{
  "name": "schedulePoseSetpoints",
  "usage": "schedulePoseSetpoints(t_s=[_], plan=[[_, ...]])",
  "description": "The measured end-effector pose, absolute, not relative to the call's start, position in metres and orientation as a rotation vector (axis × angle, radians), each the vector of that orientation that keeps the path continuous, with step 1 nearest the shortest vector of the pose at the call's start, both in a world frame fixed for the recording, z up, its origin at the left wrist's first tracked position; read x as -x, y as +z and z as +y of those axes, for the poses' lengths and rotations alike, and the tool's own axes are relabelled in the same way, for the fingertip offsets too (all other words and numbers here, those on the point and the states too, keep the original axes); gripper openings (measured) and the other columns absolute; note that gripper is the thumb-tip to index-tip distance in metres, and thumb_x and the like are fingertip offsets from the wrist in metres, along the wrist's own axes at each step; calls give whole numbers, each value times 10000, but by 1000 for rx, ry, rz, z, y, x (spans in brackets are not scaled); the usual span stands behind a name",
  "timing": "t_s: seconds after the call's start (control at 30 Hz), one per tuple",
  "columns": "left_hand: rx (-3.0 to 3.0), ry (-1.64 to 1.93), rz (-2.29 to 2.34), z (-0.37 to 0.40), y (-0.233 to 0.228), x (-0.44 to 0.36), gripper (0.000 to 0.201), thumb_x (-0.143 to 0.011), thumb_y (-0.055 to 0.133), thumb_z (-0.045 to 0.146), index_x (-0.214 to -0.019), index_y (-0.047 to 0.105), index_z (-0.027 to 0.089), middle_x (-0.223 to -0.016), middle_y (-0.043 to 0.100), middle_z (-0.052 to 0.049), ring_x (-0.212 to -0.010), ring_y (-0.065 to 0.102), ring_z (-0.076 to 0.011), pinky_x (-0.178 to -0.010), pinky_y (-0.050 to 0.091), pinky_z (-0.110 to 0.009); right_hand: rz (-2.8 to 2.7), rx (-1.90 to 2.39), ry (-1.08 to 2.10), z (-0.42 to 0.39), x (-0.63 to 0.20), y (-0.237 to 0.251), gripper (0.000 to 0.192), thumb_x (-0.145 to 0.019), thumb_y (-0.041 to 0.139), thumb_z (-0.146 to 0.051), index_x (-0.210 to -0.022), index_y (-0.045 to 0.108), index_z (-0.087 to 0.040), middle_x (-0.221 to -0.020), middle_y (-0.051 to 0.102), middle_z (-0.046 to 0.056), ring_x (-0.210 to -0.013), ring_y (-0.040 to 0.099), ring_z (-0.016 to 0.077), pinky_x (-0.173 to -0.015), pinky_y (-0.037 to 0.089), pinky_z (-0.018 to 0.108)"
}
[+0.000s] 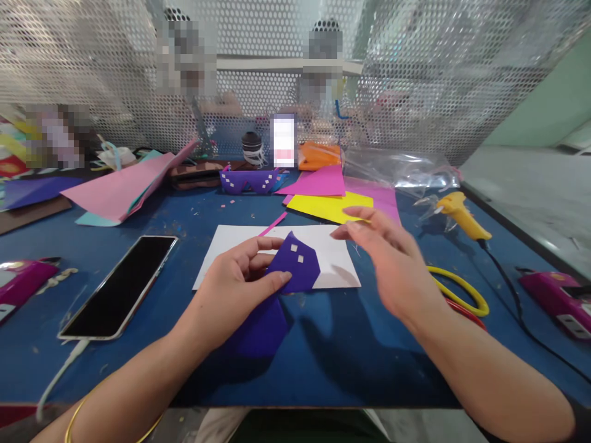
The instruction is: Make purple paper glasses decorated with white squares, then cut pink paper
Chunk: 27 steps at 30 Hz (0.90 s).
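A purple foam-like cutout (305, 271) with two small white squares on it is pinched in my left hand (244, 271), thumb on its face and fingers behind. A further purple section (261, 329) shows below that hand; whether the two are joined I cannot tell. Under the cutout lies a white sheet (341, 271). My right hand (392, 261) hovers over the sheet's right side, thumb and fingers apart, with nothing visible between them. Farther back stands a curved purple piece (252, 183) bearing similar white squares.
A phone (120, 289) on a cable lies at left. Pink sheets (124, 184), a yellow sheet (323, 208) and an orange packet (318, 155) lie behind. To the right are a yellow glue gun (462, 215), yellow ring (478, 301) and magenta tool (556, 298). Perforated metal mesh (258, 37) borders the back.
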<state>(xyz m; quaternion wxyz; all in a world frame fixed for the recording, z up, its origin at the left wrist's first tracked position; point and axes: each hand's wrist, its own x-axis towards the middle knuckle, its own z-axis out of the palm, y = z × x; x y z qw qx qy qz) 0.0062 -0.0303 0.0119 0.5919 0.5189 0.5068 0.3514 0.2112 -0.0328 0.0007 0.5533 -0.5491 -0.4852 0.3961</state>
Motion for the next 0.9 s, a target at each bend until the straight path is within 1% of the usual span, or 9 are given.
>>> schedulePoseSetpoints(t_s=[0.1, 0.2, 0.27, 0.43, 0.53, 0.63, 0.7, 0.8, 0.9], plan=[[-1127, 850, 1165, -28, 12, -4, 437, -691, 825, 313, -1069, 636, 200, -881, 782, -31, -710, 741, -189, -646, 592, -249, -1287, 1417, 464, -27, -246, 0, 310, -827, 654, -367, -1111, 603, -251, -923, 683, 19, -927, 641, 192, -825, 485, 346], [-1088, 841, 1179, -26, 14, -2, 425, -705, 814, 323, -1061, 619, 197, -884, 770, -37, -636, 729, -179, -539, 571, -228, -1368, 1795, -103, -20, -294, 2, 392, -850, 618, -370, -1211, 557, -231, -1067, 711, 57, -921, 648, 190, -787, 474, 335], [-1066, 839, 1196, -26, 15, -1, 433, -722, 803, 329, -1093, 609, 219, -901, 766, -33, -638, 732, -183, -493, 556, -213, -1302, 1965, -236, -16, -328, 7, 414, -851, 606, -363, -1222, 569, -185, -1137, 703, 120, -925, 645, 221, -823, 446, 378], [-1019, 845, 1215, -25, 15, 3, 511, -684, 837, 349, -1134, 610, 260, -976, 762, -32, -660, 737, -191, -454, 547, -203, -1355, 2354, -293, -10, -387, 23, 465, -855, 604, -429, -1172, 637, -91, -1159, 653, 261, -1044, 622, 331, -809, 404, 438], [-1008, 859, 1210, -25, 17, 2, 506, -671, 846, 332, -1121, 623, 267, -944, 766, -16, -658, 731, -177, -461, 537, -189, -1462, 2525, -199, -2, -404, 18, 396, -888, 612, -444, -1116, 654, -123, -1102, 668, 183, -1020, 637, 281, -819, 468, 409], [-1001, 885, 1206, -29, 21, 0, 466, -673, 834, 296, -1092, 636, 244, -901, 772, -17, -626, 715, -154, -493, 537, -187, -1488, 2621, -154, 8, -411, 5, 318, -928, 601, -393, -1168, 609, -184, -1182, 631, 75, -1018, 632, 199, -870, 531, 403], [-1014, 894, 1197, -31, 23, -1, 464, -672, 822, 274, -1095, 638, 228, -888, 771, -25, -612, 703, -148, -482, 524, -187, -1474, 2635, -156, 13, -413, -5, 266, -928, 604, -369, -1130, 625, -196, -1142, 644, 65, -986, 640, 188, -841, 538, 379], [-1037, 889, 1183, -32, 24, 0, 448, -684, 811, 285, -1092, 645, 207, -844, 763, -24, -597, 684, -132, -494, 511, -186, -1447, 2571, -216, 19, -414, -18, 152, -852, 641, -285, -878, 692, -144, -908, 680, 173, -864, 675, 279, -693, 480, 395], [-1058, 870, 1159, -30, 23, 2, 389, -712, 791, 280, -1066, 652, 199, -833, 756, -22, -605, 679, -129, -517, 517, -194, -1394, 2415, -344, 19, -413, -28, 121, -771, 645, -242, -790, 707, -140, -835, 661, 264, -790, 678, 344, -614, 405, 428]])
